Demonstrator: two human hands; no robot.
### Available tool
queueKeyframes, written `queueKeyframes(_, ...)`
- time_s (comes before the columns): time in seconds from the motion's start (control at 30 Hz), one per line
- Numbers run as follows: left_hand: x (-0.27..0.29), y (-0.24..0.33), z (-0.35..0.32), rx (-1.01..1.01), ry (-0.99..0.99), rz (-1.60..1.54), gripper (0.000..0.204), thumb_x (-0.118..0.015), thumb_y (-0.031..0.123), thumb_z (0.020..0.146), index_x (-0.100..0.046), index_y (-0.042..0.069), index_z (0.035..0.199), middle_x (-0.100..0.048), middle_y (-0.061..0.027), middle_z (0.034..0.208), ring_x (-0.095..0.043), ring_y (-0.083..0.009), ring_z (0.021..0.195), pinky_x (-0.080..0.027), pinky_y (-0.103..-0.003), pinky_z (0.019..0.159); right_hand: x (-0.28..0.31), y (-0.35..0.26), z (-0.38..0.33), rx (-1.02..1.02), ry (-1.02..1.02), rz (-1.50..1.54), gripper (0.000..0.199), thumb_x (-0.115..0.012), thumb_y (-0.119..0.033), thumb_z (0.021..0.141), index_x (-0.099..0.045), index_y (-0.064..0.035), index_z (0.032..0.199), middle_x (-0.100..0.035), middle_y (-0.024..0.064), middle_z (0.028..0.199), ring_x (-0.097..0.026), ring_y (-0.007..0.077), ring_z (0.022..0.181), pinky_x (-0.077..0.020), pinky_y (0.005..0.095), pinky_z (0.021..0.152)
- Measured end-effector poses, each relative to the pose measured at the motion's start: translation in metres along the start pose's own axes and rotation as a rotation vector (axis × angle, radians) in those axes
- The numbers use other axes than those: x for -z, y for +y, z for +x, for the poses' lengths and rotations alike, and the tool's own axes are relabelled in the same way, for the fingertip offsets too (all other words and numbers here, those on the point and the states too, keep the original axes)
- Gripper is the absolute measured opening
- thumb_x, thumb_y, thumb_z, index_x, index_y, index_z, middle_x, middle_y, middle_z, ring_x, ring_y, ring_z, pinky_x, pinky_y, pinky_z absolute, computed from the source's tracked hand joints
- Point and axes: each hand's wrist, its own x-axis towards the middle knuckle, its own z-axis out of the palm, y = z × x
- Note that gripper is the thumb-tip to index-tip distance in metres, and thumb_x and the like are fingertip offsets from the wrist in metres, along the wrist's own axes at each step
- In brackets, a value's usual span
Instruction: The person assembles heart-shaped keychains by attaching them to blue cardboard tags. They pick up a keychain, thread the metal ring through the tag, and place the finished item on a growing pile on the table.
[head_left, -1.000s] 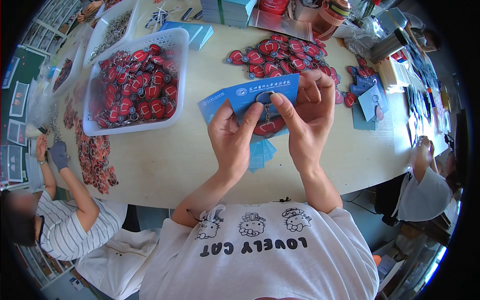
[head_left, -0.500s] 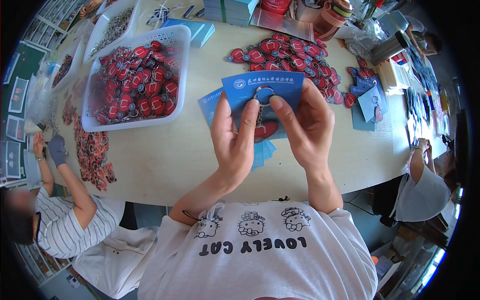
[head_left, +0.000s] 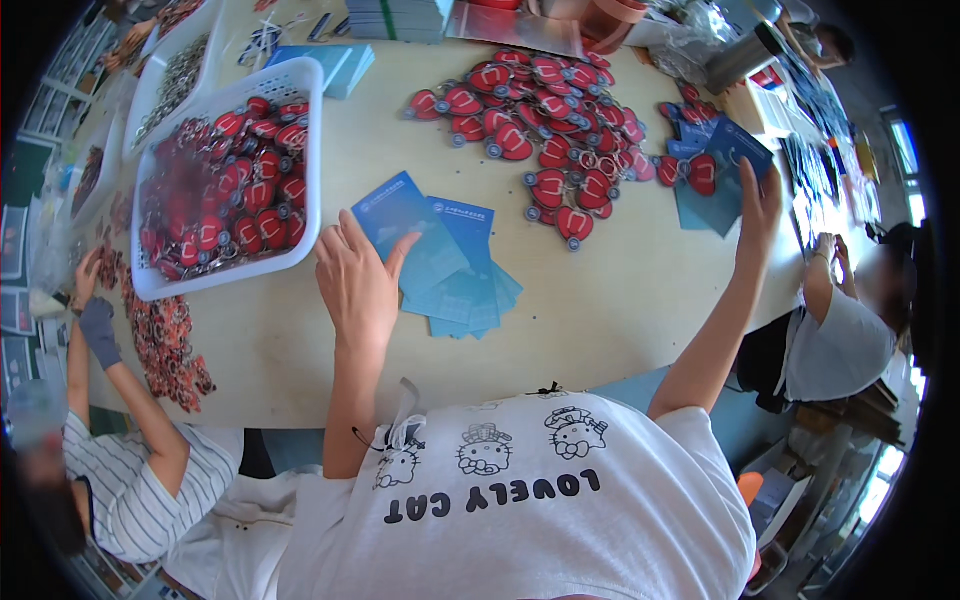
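Observation:
My left hand (head_left: 360,280) grips a blue card (head_left: 408,225) by its edges, thumb on one side and fingers on the other. Under and beside it fan out several more blue cards (head_left: 465,265). Far to the right, my right hand (head_left: 757,210) pinches the edge of another blue card (head_left: 738,143), which lies over a small pile of cards with keychains. A red, heart-like keychain (head_left: 702,174) rests against that card. Beyond my hands, in the middle, spreads a heap of red keychains (head_left: 555,120).
A white plastic basket (head_left: 312,150) full of red keychains stands at the left, with a tray of metal rings (head_left: 180,80) behind it. Small orange-red pieces (head_left: 165,345) lie near a gloved co-worker's hand (head_left: 98,325). A metal flask (head_left: 742,58) stands at the back right.
My hands have parted. The right one has carried the card with its keychain to the pile at the right. The left one has moved left onto a card from the fanned stack.

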Motion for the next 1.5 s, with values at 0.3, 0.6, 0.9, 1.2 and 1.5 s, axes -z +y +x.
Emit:
queueKeyframes(0.3, -0.033, 0.013, 0.010, -0.062, 0.051, -0.244, 0.097, -0.067, 0.055, 0.076, -0.028, -0.007, 0.140, -0.051, -0.0227, 0.110, -0.045, -0.0366, 0.105, -0.043, -0.048, 0.084, -0.118, -0.056, -0.074, 0.457, -0.348, -0.381, 0.020, -0.075, -0.022, 0.074, -0.068, -0.0089, 0.087, -0.060, 0.0073, 0.090, -0.056, 0.0244, 0.091, -0.0420, 0.0373, 0.080)
queueKeyframes(0.6, -0.019, 0.029, 0.023, 0.193, -0.080, 0.081, 0.097, -0.067, 0.055, 0.077, -0.030, -0.010, 0.138, -0.050, -0.0241, 0.104, -0.048, -0.0372, 0.101, -0.045, -0.044, 0.081, -0.144, -0.059, -0.080, 0.575, -0.351, -0.607, 0.012, -0.063, -0.014, 0.075, -0.058, -0.0068, 0.083, -0.057, 0.0081, 0.090, -0.055, 0.0254, 0.091, -0.0432, 0.0391, 0.078)
queueKeyframes(0.9, -0.023, 0.018, 0.024, 0.041, 0.046, -0.304, 0.094, -0.076, 0.034, 0.076, -0.022, -0.003, 0.143, -0.038, -0.0314, 0.122, -0.045, -0.0431, 0.112, -0.044, -0.045, 0.089, -0.117, -0.091, -0.074, 0.271, -0.461, 0.105, 0.009, -0.054, -0.010, 0.092, -0.057, -0.0020, 0.094, -0.062, 0.0101, 0.097, -0.059, 0.0214, 0.089, -0.0459, 0.0344, 0.078)
queueKeyframes(1.2, -0.026, 0.016, -0.015, -0.048, 0.042, -0.592, 0.073, -0.067, 0.013, 0.085, -0.025, 0.007, 0.145, -0.023, -0.0324, 0.142, -0.031, -0.0475, 0.131, -0.038, -0.050, 0.100, -0.163, -0.118, -0.137, -0.539, -0.995, 0.887, 0.029, -0.042, -0.023, 0.101, -0.051, 0.0013, 0.115, -0.054, 0.0114, 0.120, -0.052, 0.0194, 0.118, -0.0425, 0.0338, 0.101)
queueKeyframes(1.5, -0.033, 0.023, -0.011, 0.133, -0.007, -1.508, 0.060, -0.063, -0.001, 0.085, -0.033, 0.000, 0.137, -0.050, -0.0121, 0.124, -0.055, -0.0178, 0.106, -0.045, -0.031, 0.088, -0.167, -0.088, -0.160, -0.464, -0.917, 0.691, 0.026, -0.045, -0.020, 0.100, -0.050, 0.0011, 0.115, -0.051, 0.0101, 0.127, -0.050, 0.0181, 0.122, -0.0414, 0.0332, 0.101)
